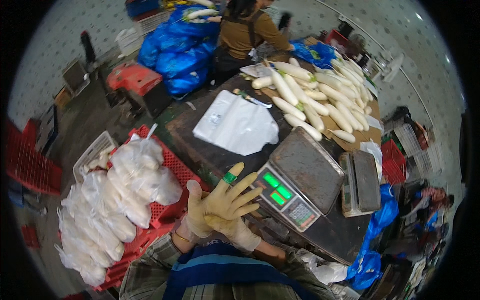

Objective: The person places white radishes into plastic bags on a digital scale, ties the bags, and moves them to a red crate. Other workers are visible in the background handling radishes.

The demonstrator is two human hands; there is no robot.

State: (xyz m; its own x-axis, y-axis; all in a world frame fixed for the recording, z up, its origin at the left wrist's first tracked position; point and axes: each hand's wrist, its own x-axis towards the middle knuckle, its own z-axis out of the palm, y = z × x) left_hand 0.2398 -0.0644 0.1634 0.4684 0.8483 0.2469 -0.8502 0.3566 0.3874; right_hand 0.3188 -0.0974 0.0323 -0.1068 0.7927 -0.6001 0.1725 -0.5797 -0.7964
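Note:
My left hand (225, 200), in a thin yellowish glove, is raised with its palm showing and its fingers spread. Green tape (229, 177) wraps one of its fingers, and a gold bangle (182, 237) circles the wrist. Across the lower palm lies my right hand (239, 234), also gloved, its fingers closed against the left glove; its fingertips are partly hidden. Just right of the hands stands a weighing scale (305, 175) with a bare, stained metal pan and lit green displays. Beyond the fingers, a stack of clear plastic bags (235, 122) lies flat on the dark table (187, 132).
White radishes (340, 95) are heaped at the table's far right. A second scale (360, 182) sits beside the first. Bagged radishes (105, 215) fill red crates (170, 162) at left. A person (247, 30) works across the table near stacked blue bags (177, 57).

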